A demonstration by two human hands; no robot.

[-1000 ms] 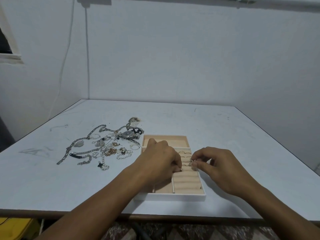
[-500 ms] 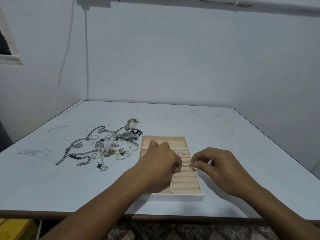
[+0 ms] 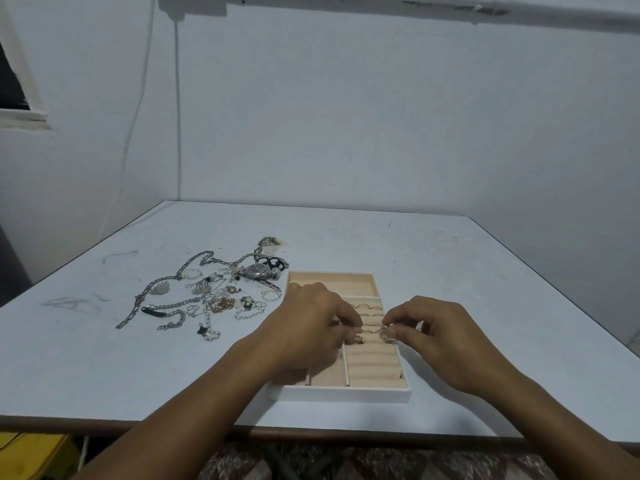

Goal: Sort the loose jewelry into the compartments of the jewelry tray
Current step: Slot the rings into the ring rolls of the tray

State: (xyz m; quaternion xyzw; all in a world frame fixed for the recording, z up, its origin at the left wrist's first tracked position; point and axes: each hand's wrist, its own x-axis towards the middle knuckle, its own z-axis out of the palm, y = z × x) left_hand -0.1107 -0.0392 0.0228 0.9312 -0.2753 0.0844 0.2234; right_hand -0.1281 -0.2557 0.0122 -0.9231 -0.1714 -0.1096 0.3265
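The right hand is closed in a pinch. Its thumb and forefinger meet on a silver-toned ring, held just above the right side of the jewelry tray, over the padded ring rolls. Its other fingers curl loosely behind the pinch.

The left hand lies palm-down over the tray's left and middle part, fingers bent so the tips come down on the rolls. A second ring, dark and gold-toned, shows right at those fingertips. They cover most of it, so I cannot tell whether the hand grips it or only touches it. The two hands are near each other but apart.

The tray sits at the middle of the near edge of the counter, its white rim close to that edge. Its long far compartment shows beige lining, partly behind the left knuckles. A few thin gold rings stand in the far rolls. The left hand and wrist hide the left compartments almost wholly; only their near ends and a divider show.

The loose jewelry lies in a heap toward the counter's left edge, just beside the tray's far left corner. It includes chains, pearl strands, shell-shaped pieces and a wristwatch. The smaller pieces are tangled and too small to name. Both forearms are cut off at the bottom.
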